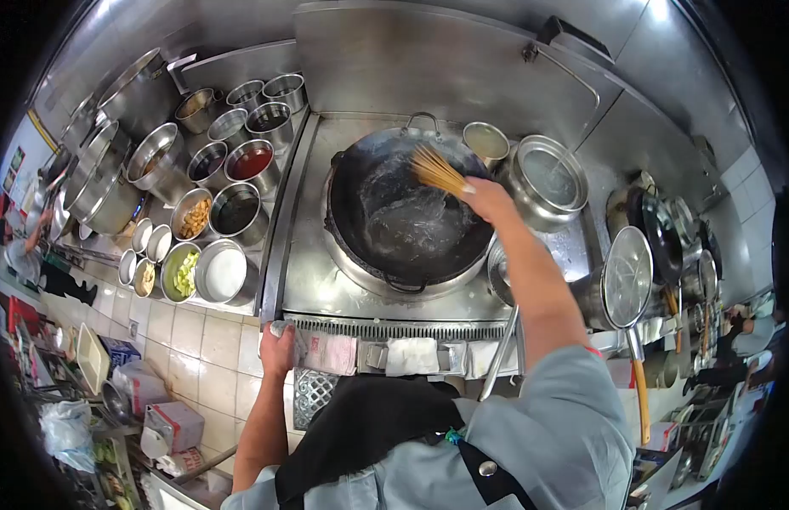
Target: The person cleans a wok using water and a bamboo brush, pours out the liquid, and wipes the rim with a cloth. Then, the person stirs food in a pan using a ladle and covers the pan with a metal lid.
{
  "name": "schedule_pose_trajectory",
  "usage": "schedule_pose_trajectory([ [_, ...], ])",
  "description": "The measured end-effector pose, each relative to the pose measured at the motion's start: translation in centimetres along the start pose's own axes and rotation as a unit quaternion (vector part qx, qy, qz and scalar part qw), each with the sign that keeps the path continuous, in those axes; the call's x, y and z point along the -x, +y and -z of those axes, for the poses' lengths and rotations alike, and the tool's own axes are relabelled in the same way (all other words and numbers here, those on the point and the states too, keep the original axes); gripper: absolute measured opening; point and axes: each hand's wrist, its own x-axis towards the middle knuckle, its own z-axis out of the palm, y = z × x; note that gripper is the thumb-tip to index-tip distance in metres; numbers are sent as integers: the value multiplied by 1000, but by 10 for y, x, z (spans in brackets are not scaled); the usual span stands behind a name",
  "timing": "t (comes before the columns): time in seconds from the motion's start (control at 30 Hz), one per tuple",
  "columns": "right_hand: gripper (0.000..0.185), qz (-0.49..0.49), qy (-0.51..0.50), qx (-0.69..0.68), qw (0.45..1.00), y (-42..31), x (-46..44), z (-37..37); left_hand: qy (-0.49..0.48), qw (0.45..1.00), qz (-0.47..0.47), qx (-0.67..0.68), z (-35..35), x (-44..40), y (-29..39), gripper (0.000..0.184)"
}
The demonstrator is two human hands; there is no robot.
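Gripping the brush (441, 172) in the right hand (488, 201), fingers closed round the near right end, splayed tips pointing far left, over the far right part of the wok (347, 200). Likely light, stiff lengthwise, springy at the tips, perhaps slippery when wet; best held at the gathered end. For the wok, expect weight and hard metal; take hold by the loops (423, 116) at the far and near rims. Reaching far with the right arm (539, 280), only slightly bent. Resting the left hand (278, 350) by the stove's (308, 293) near left corner, fingers curled by something white (281, 326), perhaps cloth; cannot tell whether gripping.
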Motion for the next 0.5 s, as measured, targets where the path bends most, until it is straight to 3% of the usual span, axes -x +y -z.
schedule_pose_trajectory([
  [0.03,47,26,70,-37,996,-18,-11,-27,-6,1000,-4,20,0,-3,-3,45],
  [0.1,55,-64,-36,-200,977,-80,-1,-69,-18,998,-10,62,-6,-7,-19,46],
  [0.17,62,-69,-49,-195,977,-104,23,-101,-5,999,-19,49,-7,-6,-27,47],
  [0.27,58,-12,-58,-212,975,-97,54,-111,-8,999,-20,29,-9,-14,-32,47],
  [0.4,49,-138,22,-277,951,-96,17,-92,-28,998,-17,52,-5,-7,-22,49],
  [0.5,54,-118,-41,-355,926,-142,49,-106,-12,999,-30,35,-8,-13,-30,50],
])
